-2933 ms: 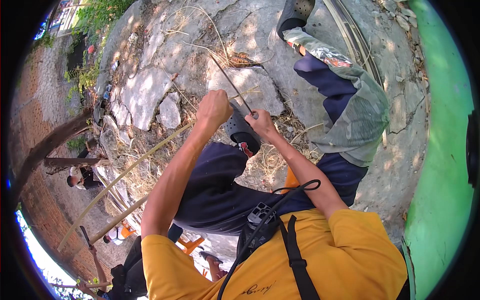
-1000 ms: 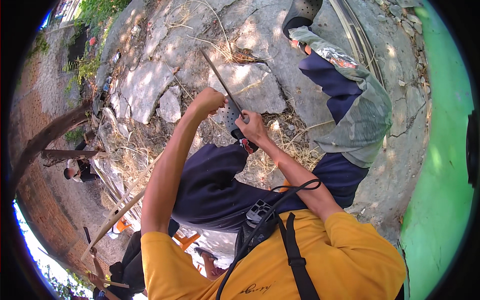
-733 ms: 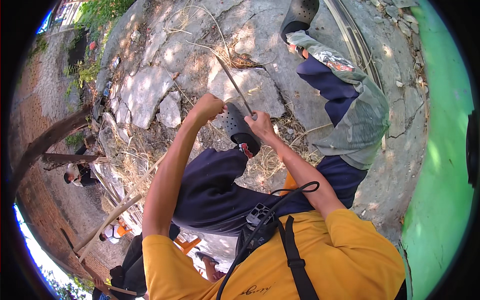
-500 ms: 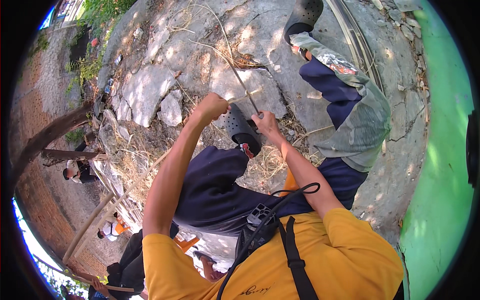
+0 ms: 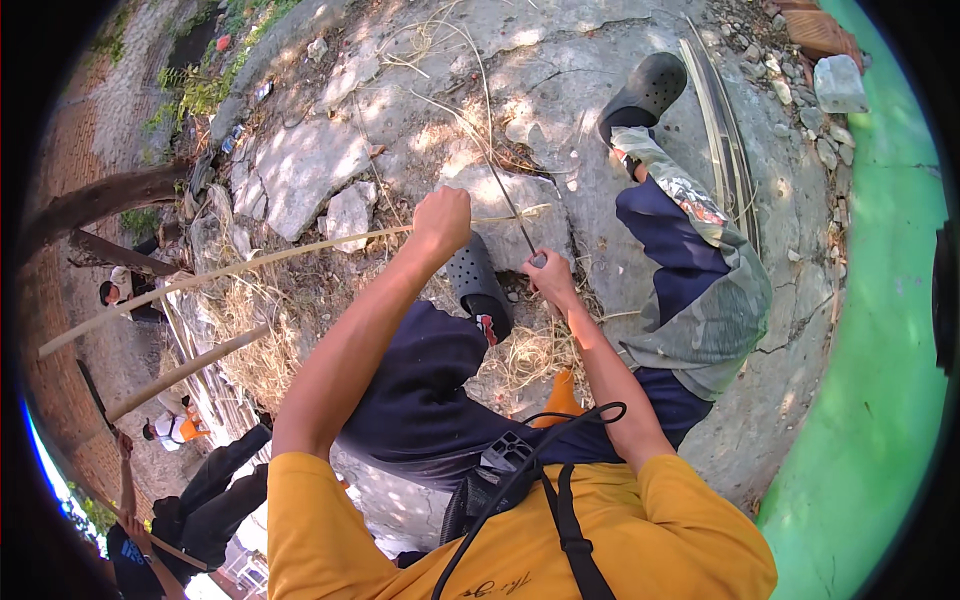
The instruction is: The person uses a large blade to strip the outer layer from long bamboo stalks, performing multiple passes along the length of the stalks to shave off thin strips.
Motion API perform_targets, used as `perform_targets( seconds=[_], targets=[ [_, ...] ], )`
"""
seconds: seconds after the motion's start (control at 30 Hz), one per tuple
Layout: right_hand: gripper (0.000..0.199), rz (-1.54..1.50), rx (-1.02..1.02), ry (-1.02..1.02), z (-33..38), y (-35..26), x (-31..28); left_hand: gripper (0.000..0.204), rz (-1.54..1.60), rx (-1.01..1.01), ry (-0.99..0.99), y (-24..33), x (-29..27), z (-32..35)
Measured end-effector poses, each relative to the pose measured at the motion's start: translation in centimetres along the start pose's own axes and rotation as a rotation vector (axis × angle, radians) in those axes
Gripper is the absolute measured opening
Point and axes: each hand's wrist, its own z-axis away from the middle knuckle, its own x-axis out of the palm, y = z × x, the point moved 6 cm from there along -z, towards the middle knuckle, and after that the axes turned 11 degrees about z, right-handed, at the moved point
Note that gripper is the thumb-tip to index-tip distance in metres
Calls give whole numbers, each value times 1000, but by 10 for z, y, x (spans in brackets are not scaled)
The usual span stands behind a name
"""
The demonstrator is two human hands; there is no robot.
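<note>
Strip (image 5: pixel 250 264): passing beyond shoe (image 5: pixel 472 275), fingers of left hand (image 5: pixel 443 217) clamped on it. Knife (image 5: pixel 514 213): right of shoe, right hand (image 5: pixel 553 277) clamped round handle. Step, I judge: trimming strip; next calls for steady grips.

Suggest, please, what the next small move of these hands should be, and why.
Perhaps the right hand should draw the knife along the pale strip: the left hand grips it, its short end juts rightward, and the knife crosses there, though contact is unclear.
</note>
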Motion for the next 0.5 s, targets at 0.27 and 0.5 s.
perform_targets(
  seconds=[0.27,0.5],
  targets=[
    [29,149,-113,118,11,-30,-2,12,168,41,91,21,-19,8],
    [25,-196,-81,-174,34,-66,30,9,258,69,209,19,-20,6]
  ],
)
